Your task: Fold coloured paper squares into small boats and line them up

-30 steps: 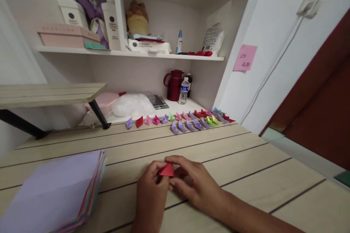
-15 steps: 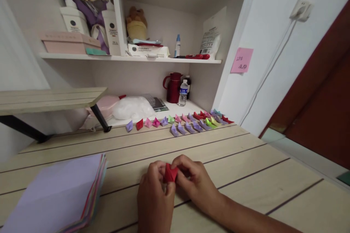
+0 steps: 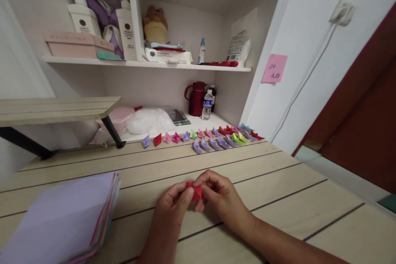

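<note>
Red paper (image 3: 197,193), one piece, over the counter (image 3: 278,198), clamped between the fingers (image 3: 185,199) of our left hand (image 3: 173,205) and right hand (image 3: 225,196), squarer-faced than a moment ago, which we judge means folding is advancing.

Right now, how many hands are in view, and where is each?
2. The left hand holds the folded red paper from its left; the right hand is at its right. Some fingers are partly hidden.
</note>
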The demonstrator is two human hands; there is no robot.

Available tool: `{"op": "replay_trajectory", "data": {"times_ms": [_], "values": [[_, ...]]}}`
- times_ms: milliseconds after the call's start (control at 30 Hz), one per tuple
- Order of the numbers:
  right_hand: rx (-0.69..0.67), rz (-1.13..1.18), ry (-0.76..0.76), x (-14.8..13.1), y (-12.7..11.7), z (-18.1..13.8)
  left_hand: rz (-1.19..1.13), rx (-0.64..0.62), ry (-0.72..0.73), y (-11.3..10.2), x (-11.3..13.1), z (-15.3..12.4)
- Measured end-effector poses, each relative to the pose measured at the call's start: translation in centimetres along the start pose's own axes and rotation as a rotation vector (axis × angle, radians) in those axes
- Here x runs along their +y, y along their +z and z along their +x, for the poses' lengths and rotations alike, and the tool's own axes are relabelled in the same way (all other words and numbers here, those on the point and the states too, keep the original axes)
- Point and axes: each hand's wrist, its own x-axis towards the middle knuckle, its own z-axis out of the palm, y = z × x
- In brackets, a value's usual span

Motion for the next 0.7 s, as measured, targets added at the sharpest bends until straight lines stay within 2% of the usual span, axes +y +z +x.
{"op": "replay_trajectory", "data": {"times_ms": [133, 300, 433, 500, 600, 700], "values": [[-0.077, -0.025, 0.012, -0.1, -0.1, -0.4, 0.025, 0.016, -0.023, -0.4, 0.2, 0.1], [-0.103, 0.176, 0.181, -0.3, -0.5, -0.4, 0.033, 0.080, 0.006, -0.8, -0.2, 0.5], [-0.160, 0.141, 0.254, 0.0, -0.6, -0.5, 0.048, 0.105, -0.017, -1.1, -0.3, 0.3], [-0.172, 0.061, 0.263, 0.2, -0.7, -0.4, 0.058, 0.086, -0.041, -1.0, -0.1, 0.1], [-0.121, -0.032, 0.266, 0.3, -0.8, -0.3, 0.057, 0.037, -0.079, -0.7, 0.8, -0.3], [-0.158, -0.092, 0.166, -0.3, -0.7, -0.6, -0.006, -0.079, -0.128, -0.3, 2.0, -0.9]]}}
